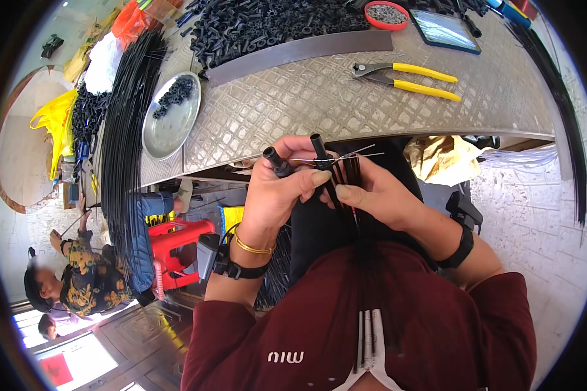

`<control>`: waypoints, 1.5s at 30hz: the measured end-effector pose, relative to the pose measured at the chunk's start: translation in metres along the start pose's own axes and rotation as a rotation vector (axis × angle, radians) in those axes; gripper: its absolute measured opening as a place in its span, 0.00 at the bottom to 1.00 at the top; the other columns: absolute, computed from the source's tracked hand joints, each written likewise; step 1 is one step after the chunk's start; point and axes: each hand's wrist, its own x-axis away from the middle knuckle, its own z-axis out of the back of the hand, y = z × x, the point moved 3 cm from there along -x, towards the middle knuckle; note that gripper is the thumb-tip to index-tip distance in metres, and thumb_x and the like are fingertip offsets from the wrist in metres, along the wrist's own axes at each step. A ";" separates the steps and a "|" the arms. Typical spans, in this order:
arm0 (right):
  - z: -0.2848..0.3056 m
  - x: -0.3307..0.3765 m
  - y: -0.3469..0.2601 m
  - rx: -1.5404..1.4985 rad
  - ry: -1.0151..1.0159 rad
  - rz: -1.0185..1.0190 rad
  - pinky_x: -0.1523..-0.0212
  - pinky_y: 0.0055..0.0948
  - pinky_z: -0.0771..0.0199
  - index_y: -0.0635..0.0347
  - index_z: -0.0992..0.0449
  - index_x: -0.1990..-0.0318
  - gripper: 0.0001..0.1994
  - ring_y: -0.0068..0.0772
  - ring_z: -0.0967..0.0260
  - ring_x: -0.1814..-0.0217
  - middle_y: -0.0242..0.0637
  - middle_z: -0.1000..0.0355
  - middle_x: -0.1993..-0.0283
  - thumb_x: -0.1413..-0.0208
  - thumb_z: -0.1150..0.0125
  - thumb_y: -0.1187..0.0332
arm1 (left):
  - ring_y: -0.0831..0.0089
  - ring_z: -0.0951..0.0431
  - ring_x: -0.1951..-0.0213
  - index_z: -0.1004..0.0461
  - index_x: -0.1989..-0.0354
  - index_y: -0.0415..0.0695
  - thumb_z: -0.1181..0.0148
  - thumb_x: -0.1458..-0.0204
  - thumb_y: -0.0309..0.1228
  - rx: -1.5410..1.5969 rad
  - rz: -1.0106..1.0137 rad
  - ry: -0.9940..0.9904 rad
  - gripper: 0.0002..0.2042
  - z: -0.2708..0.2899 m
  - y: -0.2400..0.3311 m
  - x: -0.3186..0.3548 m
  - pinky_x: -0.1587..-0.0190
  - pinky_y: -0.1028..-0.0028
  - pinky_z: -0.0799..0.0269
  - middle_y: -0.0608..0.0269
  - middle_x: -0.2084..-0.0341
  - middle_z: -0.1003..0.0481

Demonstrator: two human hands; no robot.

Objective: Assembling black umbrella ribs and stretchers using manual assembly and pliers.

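Close together over my lap, my left hand [277, 189] and my right hand [381, 199] work on one piece. A ribbed black plastic tube [278, 163] sticks up between the fingers of my left hand. Beside its thumb stands a second black tube [318, 146], apparently an umbrella runner, upright at the joint. My right hand pinches a bundle of thin black rods [351, 171] resembling umbrella ribs, which hang down toward my shirt. Several thin silvery wires or rod ends [362, 153] cross the joint and point right. Fingers hide where the parts meet.
Yellow-handled pincers [404, 79] lie on the metal-topped table [261, 107]. Behind a grey strip [300, 55] are piled black plastic parts [261, 29]. A round metal plate [153, 140] holds similar parts beside long black rods [127, 124]. Another person [88, 277] sits left, near a red stool [179, 251].
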 end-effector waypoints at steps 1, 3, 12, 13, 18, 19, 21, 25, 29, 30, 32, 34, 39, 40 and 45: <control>-0.003 -0.001 -0.006 -0.039 -0.064 0.011 0.59 0.29 0.26 0.62 0.32 0.52 0.15 0.30 0.28 0.61 0.37 0.28 0.63 0.43 0.43 0.65 | 0.84 0.29 0.76 0.30 0.58 0.38 0.39 0.57 0.14 0.009 0.005 -0.029 0.16 0.002 -0.001 -0.001 0.77 0.85 0.36 0.58 0.66 0.24; -0.004 -0.004 -0.009 -0.077 -0.129 0.026 0.58 0.31 0.25 0.62 0.33 0.51 0.15 0.32 0.27 0.61 0.38 0.28 0.63 0.43 0.44 0.66 | 0.84 0.29 0.76 0.30 0.59 0.38 0.39 0.58 0.15 0.017 0.009 -0.059 0.16 0.005 -0.002 -0.002 0.77 0.85 0.36 0.58 0.66 0.24; -0.002 -0.006 -0.007 -0.123 -0.163 -0.022 0.59 0.34 0.23 0.64 0.34 0.48 0.16 0.35 0.26 0.61 0.41 0.27 0.64 0.42 0.46 0.68 | 0.78 0.26 0.65 0.26 0.63 0.38 0.36 0.60 0.16 -0.081 -0.094 -0.009 0.13 0.004 0.000 -0.003 0.61 0.78 0.29 0.56 0.52 0.32; -0.001 -0.005 -0.007 -0.107 -0.150 -0.029 0.59 0.34 0.23 0.64 0.35 0.47 0.17 0.35 0.26 0.62 0.41 0.27 0.64 0.42 0.46 0.68 | 0.77 0.26 0.62 0.25 0.63 0.39 0.36 0.60 0.16 -0.096 -0.077 -0.047 0.13 0.006 -0.002 -0.005 0.58 0.76 0.29 0.56 0.49 0.35; 0.000 -0.002 -0.008 -0.092 -0.109 -0.038 0.60 0.35 0.22 0.63 0.34 0.47 0.17 0.37 0.25 0.63 0.41 0.27 0.65 0.42 0.46 0.68 | 0.77 0.26 0.59 0.26 0.62 0.40 0.37 0.59 0.17 -0.084 -0.015 -0.034 0.13 0.002 -0.005 -0.003 0.56 0.76 0.30 0.60 0.54 0.31; 0.001 -0.002 -0.007 -0.113 -0.112 -0.053 0.60 0.32 0.23 0.62 0.35 0.46 0.17 0.34 0.26 0.63 0.40 0.27 0.64 0.42 0.46 0.68 | 0.79 0.28 0.60 0.28 0.57 0.39 0.37 0.59 0.18 -0.114 0.036 -0.061 0.17 0.003 -0.005 -0.003 0.57 0.78 0.31 0.63 0.58 0.29; 0.002 -0.002 -0.009 -0.126 -0.115 -0.066 0.60 0.29 0.23 0.61 0.35 0.45 0.18 0.32 0.26 0.62 0.39 0.27 0.64 0.42 0.45 0.68 | 0.80 0.30 0.60 0.31 0.54 0.39 0.37 0.59 0.19 -0.111 0.001 -0.099 0.20 0.004 -0.001 -0.003 0.57 0.78 0.33 0.64 0.58 0.29; 0.004 0.001 -0.009 -0.157 -0.088 -0.074 0.60 0.30 0.23 0.61 0.36 0.45 0.18 0.33 0.26 0.62 0.40 0.27 0.63 0.42 0.45 0.68 | 0.75 0.31 0.62 0.37 0.47 0.34 0.43 0.55 0.24 0.007 -0.044 -0.167 0.24 0.016 0.017 -0.005 0.56 0.74 0.35 0.57 0.55 0.30; 0.001 -0.001 -0.007 -0.141 -0.101 -0.096 0.60 0.31 0.23 0.60 0.36 0.45 0.18 0.33 0.26 0.62 0.40 0.27 0.63 0.42 0.45 0.68 | 0.64 0.28 0.53 0.38 0.46 0.32 0.50 0.45 0.28 0.153 -0.042 -0.017 0.19 0.016 0.037 -0.010 0.50 0.68 0.32 0.45 0.53 0.30; 0.000 -0.001 -0.007 -0.135 -0.105 -0.096 0.60 0.31 0.23 0.60 0.36 0.45 0.18 0.33 0.26 0.62 0.40 0.27 0.63 0.42 0.45 0.68 | 0.62 0.28 0.51 0.38 0.46 0.32 0.51 0.43 0.29 0.152 -0.027 0.028 0.19 0.015 0.040 -0.012 0.49 0.67 0.31 0.43 0.53 0.30; -0.004 -0.003 -0.007 -0.126 -0.121 -0.115 0.60 0.30 0.23 0.59 0.36 0.45 0.18 0.33 0.26 0.62 0.40 0.27 0.63 0.42 0.45 0.67 | 0.61 0.26 0.52 0.36 0.48 0.34 0.50 0.42 0.34 0.094 -0.042 0.025 0.18 0.018 0.041 -0.018 0.50 0.67 0.30 0.44 0.55 0.28; -0.006 -0.006 -0.007 -0.120 -0.134 -0.121 0.61 0.30 0.23 0.59 0.36 0.45 0.18 0.32 0.26 0.62 0.40 0.27 0.63 0.42 0.45 0.67 | 0.63 0.24 0.55 0.33 0.51 0.37 0.46 0.44 0.35 0.009 -0.033 0.010 0.16 0.017 0.040 -0.024 0.51 0.68 0.30 0.48 0.60 0.25; -0.009 -0.010 -0.006 -0.102 -0.119 -0.141 0.61 0.30 0.23 0.59 0.35 0.46 0.17 0.32 0.26 0.62 0.40 0.27 0.64 0.42 0.45 0.67 | 0.62 0.23 0.59 0.30 0.57 0.39 0.42 0.47 0.35 -0.144 -0.057 0.025 0.14 0.013 0.042 -0.031 0.57 0.67 0.27 0.49 0.64 0.24; -0.010 -0.011 -0.006 -0.092 -0.118 -0.142 0.62 0.30 0.22 0.59 0.35 0.46 0.17 0.32 0.26 0.63 0.40 0.27 0.64 0.42 0.45 0.67 | 0.65 0.22 0.61 0.30 0.59 0.40 0.40 0.49 0.34 -0.187 -0.051 0.005 0.13 0.012 0.042 -0.031 0.59 0.69 0.26 0.51 0.66 0.23; -0.008 -0.013 -0.006 -0.068 -0.091 -0.154 0.62 0.30 0.22 0.60 0.34 0.48 0.15 0.32 0.25 0.63 0.40 0.27 0.64 0.42 0.45 0.67 | 0.72 0.22 0.67 0.30 0.63 0.42 0.38 0.51 0.31 -0.317 -0.008 0.016 0.10 0.008 0.042 -0.030 0.62 0.75 0.27 0.56 0.71 0.23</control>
